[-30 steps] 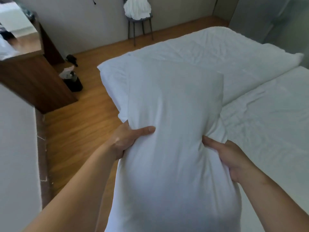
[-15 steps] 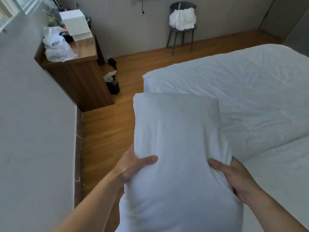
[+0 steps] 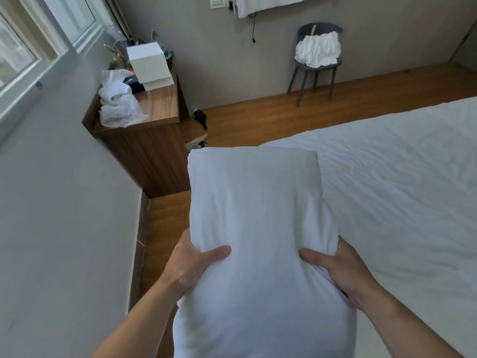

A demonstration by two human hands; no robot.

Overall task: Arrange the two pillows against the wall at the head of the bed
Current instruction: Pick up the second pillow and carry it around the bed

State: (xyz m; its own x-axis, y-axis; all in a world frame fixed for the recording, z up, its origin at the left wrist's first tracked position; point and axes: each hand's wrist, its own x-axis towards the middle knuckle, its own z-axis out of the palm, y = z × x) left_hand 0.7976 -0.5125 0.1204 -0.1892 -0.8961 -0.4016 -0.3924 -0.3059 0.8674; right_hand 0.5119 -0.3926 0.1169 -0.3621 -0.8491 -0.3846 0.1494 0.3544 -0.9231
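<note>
The pillow (image 3: 258,228) served as the landmark. Left of it stood the near wall (image 3: 64,202) with a window above, and beyond that, left of the pillow's top corner, a wooden desk (image 3: 154,151) carrying a white box and crumpled bags. At the pillow's left edge, the left hand (image 3: 191,264) was closed on the fabric, thumb pressed across the front and the fingers hidden behind. The pillow itself hung upright in mid-air, long side vertical, partly over the floor gap and partly over the edge of the bed (image 3: 387,189). At its right edge the right hand (image 3: 338,267) gripped likewise, thumb in front and fingers tucked behind. Right of the pillow lay the white bedding; beyond it, well apart, a grey chair (image 3: 316,65) held a heap of white cloth. Only one pillow showed.

The step appeared to be carrying it toward the head of the bed. It would go best if both grips stayed level, the pillow were turned long side along the wall, set down flat against it, then patted square, with room left beside it for the second.
</note>
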